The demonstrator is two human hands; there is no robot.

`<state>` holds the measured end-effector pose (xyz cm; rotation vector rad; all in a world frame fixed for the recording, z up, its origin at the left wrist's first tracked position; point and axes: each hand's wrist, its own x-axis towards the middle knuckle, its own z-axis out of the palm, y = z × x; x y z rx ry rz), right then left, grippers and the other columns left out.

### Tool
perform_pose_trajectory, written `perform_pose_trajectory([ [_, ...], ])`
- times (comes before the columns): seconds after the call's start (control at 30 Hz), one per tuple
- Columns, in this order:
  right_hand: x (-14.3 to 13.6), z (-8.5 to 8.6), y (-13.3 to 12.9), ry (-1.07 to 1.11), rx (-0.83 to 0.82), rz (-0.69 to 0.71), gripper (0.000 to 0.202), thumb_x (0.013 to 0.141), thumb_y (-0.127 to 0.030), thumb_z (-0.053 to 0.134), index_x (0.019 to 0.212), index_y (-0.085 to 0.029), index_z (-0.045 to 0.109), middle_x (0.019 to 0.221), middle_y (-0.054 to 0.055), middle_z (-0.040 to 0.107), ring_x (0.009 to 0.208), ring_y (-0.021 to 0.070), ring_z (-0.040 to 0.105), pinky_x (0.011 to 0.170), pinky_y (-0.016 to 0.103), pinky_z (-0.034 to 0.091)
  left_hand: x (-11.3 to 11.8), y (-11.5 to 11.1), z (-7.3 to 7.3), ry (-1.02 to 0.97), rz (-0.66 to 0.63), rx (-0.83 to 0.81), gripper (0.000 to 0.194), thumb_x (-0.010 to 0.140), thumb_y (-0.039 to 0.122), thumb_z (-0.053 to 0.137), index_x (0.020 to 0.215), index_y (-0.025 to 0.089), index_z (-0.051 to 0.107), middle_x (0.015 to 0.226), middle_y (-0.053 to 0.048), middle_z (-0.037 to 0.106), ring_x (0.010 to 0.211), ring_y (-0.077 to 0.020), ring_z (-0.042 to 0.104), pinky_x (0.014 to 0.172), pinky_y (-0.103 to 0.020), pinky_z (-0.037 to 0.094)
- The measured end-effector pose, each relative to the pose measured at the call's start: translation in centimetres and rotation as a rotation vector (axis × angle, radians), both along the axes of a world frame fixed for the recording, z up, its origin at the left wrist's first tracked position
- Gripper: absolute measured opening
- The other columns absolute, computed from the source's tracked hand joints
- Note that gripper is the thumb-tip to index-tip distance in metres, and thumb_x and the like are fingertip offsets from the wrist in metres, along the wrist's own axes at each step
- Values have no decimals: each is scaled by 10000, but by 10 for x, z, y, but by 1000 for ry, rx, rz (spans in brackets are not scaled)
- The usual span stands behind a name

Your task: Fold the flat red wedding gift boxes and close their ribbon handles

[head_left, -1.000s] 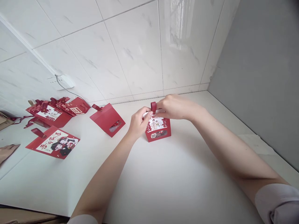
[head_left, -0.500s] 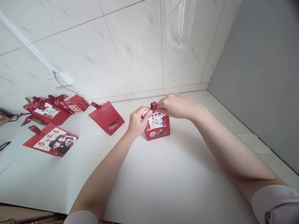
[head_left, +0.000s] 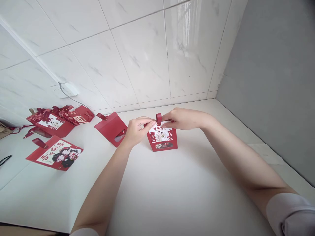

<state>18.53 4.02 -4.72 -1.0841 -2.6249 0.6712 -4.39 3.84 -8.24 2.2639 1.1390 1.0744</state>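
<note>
A small red gift box (head_left: 162,139) with a white picture panel and a little window stands upright on the white table (head_left: 172,190). A red ribbon loop (head_left: 158,118) sticks up from its top. My left hand (head_left: 135,129) pinches the left side of the box's top edge. My right hand (head_left: 183,118) pinches the right side, beside the loop. Both hands close the top flaps together around the ribbon.
Left of my hands lies a flat red box (head_left: 112,128) with a window. Farther left are a flat printed red box (head_left: 55,154) and a pile of several more red boxes (head_left: 57,119). A tiled wall (head_left: 137,55) stands behind, a grey panel (head_left: 270,72) at the right.
The box's top has been drawn more shut and its front now stands squarer to me. My hands stay at its top edge. The other person's hand at the far left has gone.
</note>
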Motion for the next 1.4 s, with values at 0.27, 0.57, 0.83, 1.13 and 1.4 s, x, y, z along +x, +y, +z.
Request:
perform_pose_trajectory([
  [0.27, -7, -8, 3, 58, -27, 4, 267, 939, -345, 441, 777, -181, 576, 652, -11, 529, 545, 100, 391, 515, 256, 235, 0, -4, 5, 42, 27, -3, 162, 807, 363, 689, 813, 218, 760, 854, -38, 744, 786, -181, 682, 638, -275, 520],
  [0.57, -10, -6, 0, 24, -39, -2, 348, 935, -376, 422, 646, -185, 461, 597, -22, 458, 502, 93, 328, 504, 267, 222, -1, -2, 8, 98, -34, 29, 166, 832, 324, 648, 777, 188, 724, 802, -40, 723, 742, -159, 650, 645, -263, 507],
  [0.83, -9, 6, -14, -96, -22, -23, 346, 932, -311, 371, 608, -191, 345, 562, -20, 401, 482, 99, 326, 505, 279, 228, 0, -5, 12, 119, -80, 6, 176, 867, 318, 607, 827, 189, 722, 856, -45, 720, 781, -159, 650, 665, -261, 506],
  [1.13, 3, 13, -25, 26, 252, -83, 279, 945, -319, 405, 832, -211, 636, 648, 9, 574, 529, 128, 395, 544, 284, 234, -1, -15, 25, 107, -16, -37, 167, 816, 305, 670, 953, 212, 692, 963, -50, 730, 912, -196, 684, 706, -268, 547],
  [1.4, 9, 16, -26, 52, 210, 17, 240, 934, -263, 438, 921, -221, 674, 700, 5, 634, 555, 128, 444, 552, 275, 245, 6, -6, 11, 26, -38, -175, 243, 773, 420, 725, 836, 185, 729, 866, -61, 739, 822, -216, 698, 620, -272, 549],
])
